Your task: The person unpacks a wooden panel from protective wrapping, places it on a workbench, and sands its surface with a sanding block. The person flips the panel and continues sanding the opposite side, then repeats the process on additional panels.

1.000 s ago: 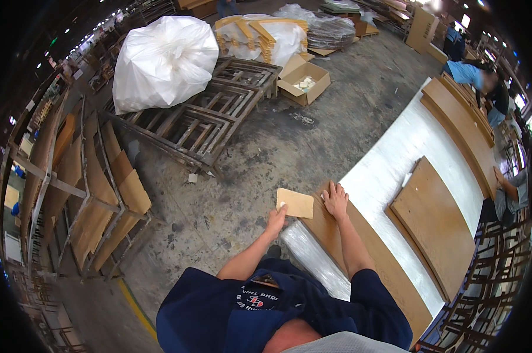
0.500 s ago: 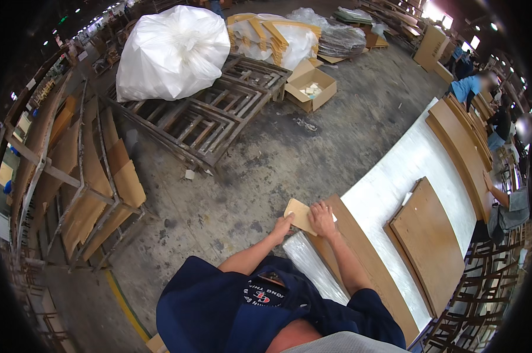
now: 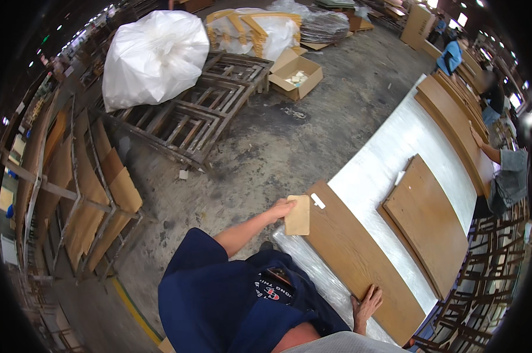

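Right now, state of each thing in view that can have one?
Left hand: gripping the tan sheet.
Tan sheet: held at the near panel's end edge.
Right hand: fingers spread, pressed flat on the near panel.
Near wooden panel: lying flat on the white-covered table.
Second wooden panel: flat, untouched.
Cardboard box: open.
White bag: full, resting on wooden frames.

L arm stretched fwd, elbow slightly bent, L hand (image 3: 282, 208) closed in a pinch w/ fingers curled & thumb on top — R arm tucked low near the body, mostly hidden, R hand (image 3: 367, 301) flat, palm down, fingers spread & pointing fwd.
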Demonstrator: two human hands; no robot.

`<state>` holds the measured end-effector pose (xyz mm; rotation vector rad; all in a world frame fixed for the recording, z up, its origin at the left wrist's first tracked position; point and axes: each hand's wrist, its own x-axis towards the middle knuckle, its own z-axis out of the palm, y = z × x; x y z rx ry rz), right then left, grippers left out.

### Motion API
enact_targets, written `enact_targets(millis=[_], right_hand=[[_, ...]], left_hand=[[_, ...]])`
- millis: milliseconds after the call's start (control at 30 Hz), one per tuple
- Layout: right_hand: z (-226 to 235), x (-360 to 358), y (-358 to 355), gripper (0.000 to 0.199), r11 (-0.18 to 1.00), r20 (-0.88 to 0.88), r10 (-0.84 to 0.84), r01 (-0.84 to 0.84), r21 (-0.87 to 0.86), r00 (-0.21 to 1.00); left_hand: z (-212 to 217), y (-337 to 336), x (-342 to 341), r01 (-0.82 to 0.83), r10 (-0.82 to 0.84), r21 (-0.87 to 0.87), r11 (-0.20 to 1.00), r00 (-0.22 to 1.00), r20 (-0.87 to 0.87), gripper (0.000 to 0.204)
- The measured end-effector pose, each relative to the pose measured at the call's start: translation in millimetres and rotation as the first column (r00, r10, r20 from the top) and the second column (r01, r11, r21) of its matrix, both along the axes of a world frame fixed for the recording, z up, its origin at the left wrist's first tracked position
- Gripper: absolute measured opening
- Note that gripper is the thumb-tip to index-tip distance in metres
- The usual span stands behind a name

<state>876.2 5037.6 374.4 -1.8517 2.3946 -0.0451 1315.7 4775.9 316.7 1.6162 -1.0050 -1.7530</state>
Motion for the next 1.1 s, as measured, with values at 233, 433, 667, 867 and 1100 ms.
enact_targets(millis=[233,433,667,867,1100], right_hand=[[31,-21,-3,0.08,0.957,-0.036,0.286,-0.285,0.05,0.957],[115,-27,-55,0.075,0.916,0.192,0.38,-0.397,0.057,0.905],[116,-13,-79,0.052,0.802,-0.102,0.523,-0.529,-0.276,0.846],[105,-72,-78,0.043,0.913,-0.25,0.306,-0.357,-0.197,0.919],[99,-114,-58,0.048,0.848,-0.193,0.32,-0.371,-0.379,0.928]], left_hand=[[81,13,8,0.16,-0.183,0.139,0.977,0.969,0.169,0.043],[141,-40,17,0.073,-0.042,-0.078,0.994,0.94,0.337,0.048],[198,-70,14,-0.09,0.566,-0.772,0.629,0.733,0.376,0.041],[220,-72,-22,0.51,0.628,-0.856,0.087,0.639,0.445,0.041],[146,-48,-139,0.787,0.246,-0.537,0.302,0.48,0.842,0.042]])
